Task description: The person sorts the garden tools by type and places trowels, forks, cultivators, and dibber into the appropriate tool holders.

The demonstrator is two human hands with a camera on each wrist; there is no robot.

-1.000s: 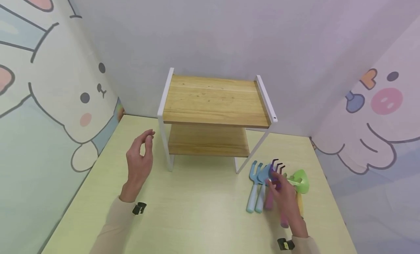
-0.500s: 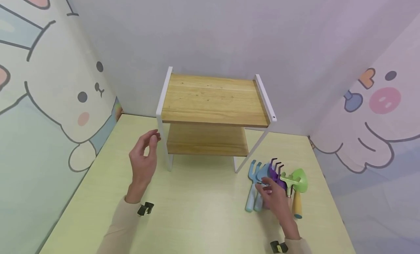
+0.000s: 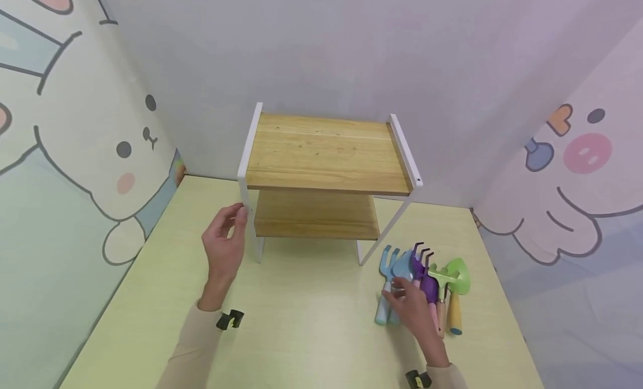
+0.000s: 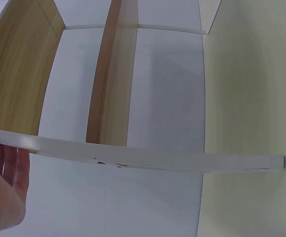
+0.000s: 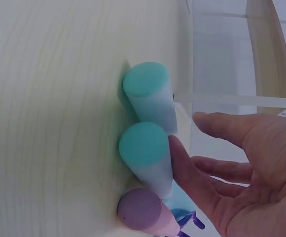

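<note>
My left hand [image 3: 224,246] is at the left white leg of a two-tier shelf [image 3: 329,154], fingers loosely bent. In the left wrist view its fingertips [image 4: 22,170] are right at the white frame [image 4: 133,154]. Over the light blue garden tools hovers my right hand [image 3: 413,311], thumb and fingers apart. Beneath it lie a blue hand fork [image 3: 385,266] and a blue trowel [image 3: 402,264], whose handle is partly hidden. The right wrist view shows the thumb and forefinger beside two light blue handles with teal ends [image 5: 145,79], the forefinger close against the second.
Right of the blue tools lie a purple hand rake [image 3: 417,263], a purple trowel [image 3: 430,288], a green rake [image 3: 443,276] and a green trowel [image 3: 459,276] with a yellow handle. The shelf stands at the back of the pale table [image 3: 311,322], before a light curtain.
My right hand has moved left from the purple tools to the blue ones, uncovering the purple trowel and pink handle. My left hand has shifted right to the shelf leg.
</note>
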